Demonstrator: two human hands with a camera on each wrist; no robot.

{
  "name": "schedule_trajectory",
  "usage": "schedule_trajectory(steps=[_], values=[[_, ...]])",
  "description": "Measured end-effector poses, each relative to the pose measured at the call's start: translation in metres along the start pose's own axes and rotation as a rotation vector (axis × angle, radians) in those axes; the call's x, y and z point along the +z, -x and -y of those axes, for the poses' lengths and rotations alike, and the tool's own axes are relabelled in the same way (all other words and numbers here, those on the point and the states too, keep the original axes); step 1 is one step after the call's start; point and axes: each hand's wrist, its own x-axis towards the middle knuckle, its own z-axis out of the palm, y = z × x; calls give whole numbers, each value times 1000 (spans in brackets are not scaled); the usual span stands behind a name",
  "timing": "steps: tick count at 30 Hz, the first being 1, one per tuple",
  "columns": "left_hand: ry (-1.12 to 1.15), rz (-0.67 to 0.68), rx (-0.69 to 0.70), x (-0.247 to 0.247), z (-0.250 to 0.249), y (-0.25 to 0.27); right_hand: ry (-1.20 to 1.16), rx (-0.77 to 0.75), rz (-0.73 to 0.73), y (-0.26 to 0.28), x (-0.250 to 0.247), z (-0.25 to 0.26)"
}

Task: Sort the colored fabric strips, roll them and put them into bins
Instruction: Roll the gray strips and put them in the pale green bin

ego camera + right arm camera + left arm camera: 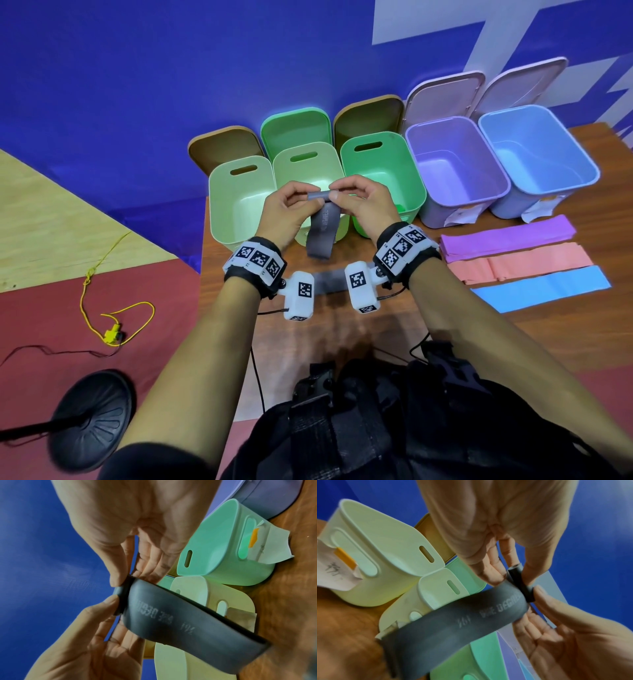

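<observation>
I hold a grey fabric strip (323, 236) up over the middle pale green bin (308, 150). Its top end is wound into a small tight roll (320, 196). My left hand (313, 198) pinches the roll's left end and my right hand (334, 192) pinches its right end. The loose tail hangs down to the table, printed side toward me. The left wrist view shows the roll (521, 582) between the fingers of my left hand (513, 573). In the right wrist view, the roll (122, 599) sits under the thumb of my right hand (133, 578).
Five open bins line the back of the wooden table (308, 342): pale green (219, 192), green (411, 178), purple (500, 185) and blue (589, 171), lids propped behind. Purple (507, 236), pink (517, 265) and blue (541, 287) strips lie at right. Another grey strip (329, 281) lies between my wrists.
</observation>
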Motion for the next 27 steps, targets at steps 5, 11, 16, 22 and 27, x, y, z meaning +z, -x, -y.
schedule_trajectory(steps=[5, 11, 16, 22, 27], values=[[25, -4, -59, 1, 3, 1, 12, -23, 17, -1, -1, 0], [-6, -12, -2, 1, -1, 2, -3, 10, 14, -1, 0, -6], [1, -33, -36, 4, 0, 2, 19, -19, 0, -1, 0, -2], [-13, -60, -29, 3, -2, 2, -19, 2, 15, -2, -1, -7], [-6, -31, -21, 3, -3, 4, -30, 20, 6, -1, 0, -9]])
